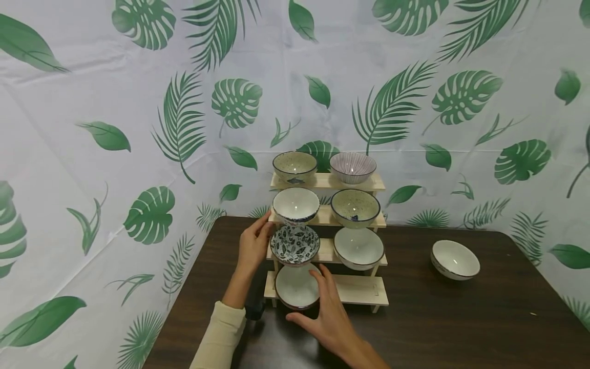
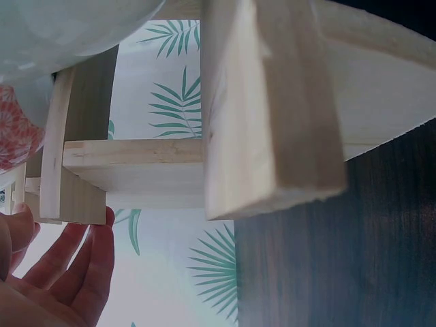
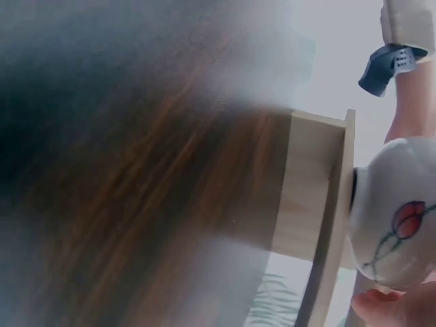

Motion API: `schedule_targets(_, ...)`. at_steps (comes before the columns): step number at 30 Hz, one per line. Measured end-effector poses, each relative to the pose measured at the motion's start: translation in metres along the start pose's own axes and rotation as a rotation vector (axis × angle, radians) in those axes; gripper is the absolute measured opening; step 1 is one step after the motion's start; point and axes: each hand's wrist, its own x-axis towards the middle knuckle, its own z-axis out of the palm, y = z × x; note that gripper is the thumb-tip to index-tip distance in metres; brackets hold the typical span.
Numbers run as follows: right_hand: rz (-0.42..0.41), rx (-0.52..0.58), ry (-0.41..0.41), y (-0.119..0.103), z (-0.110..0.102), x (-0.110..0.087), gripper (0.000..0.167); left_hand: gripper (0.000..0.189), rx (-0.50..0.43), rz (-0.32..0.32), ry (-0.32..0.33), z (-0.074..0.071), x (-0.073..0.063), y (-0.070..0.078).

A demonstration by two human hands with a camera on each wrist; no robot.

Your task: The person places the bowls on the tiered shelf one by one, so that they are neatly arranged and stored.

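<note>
A tiered wooden rack (image 1: 359,289) carries several bowls. My left hand (image 1: 252,245) holds the rack's left side near the upper tiers; the left wrist view shows fingers (image 2: 101,262) and thumb on either side of a wooden end. A white bowl with a brown rim (image 1: 297,287) sits at the left of the lowest tier; its outside bears a red flower, as the white bowl (image 3: 402,218) shows in the right wrist view. My right hand (image 1: 329,318) is spread beside it, index fingertip at its right rim and thumb just in front. Above it is a black-and-white floral bowl (image 1: 295,245).
Another white bowl (image 1: 455,260) stands on the dark table (image 1: 442,318), right of the rack. Higher tiers hold a plain white bowl (image 1: 358,247), a white bowl with a blue pattern (image 1: 296,204), speckled bowls (image 1: 355,207) and a striped bowl (image 1: 353,166). A leaf-print cloth (image 1: 286,66) hangs behind.
</note>
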Motion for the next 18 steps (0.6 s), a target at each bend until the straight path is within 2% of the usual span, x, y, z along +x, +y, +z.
schedule_targets(10, 0.011, 0.002, -0.026, -0.008, -0.021, -0.012, 0.116, 0.038, 0.003, 0.006, 0.001, -0.001, 0.000, -0.002)
schedule_targets(18, 0.011, -0.032, -0.008, -0.014, -0.033, -0.020, 0.109, 0.038, 0.006, 0.009, -0.015, -0.002, 0.000, -0.002)
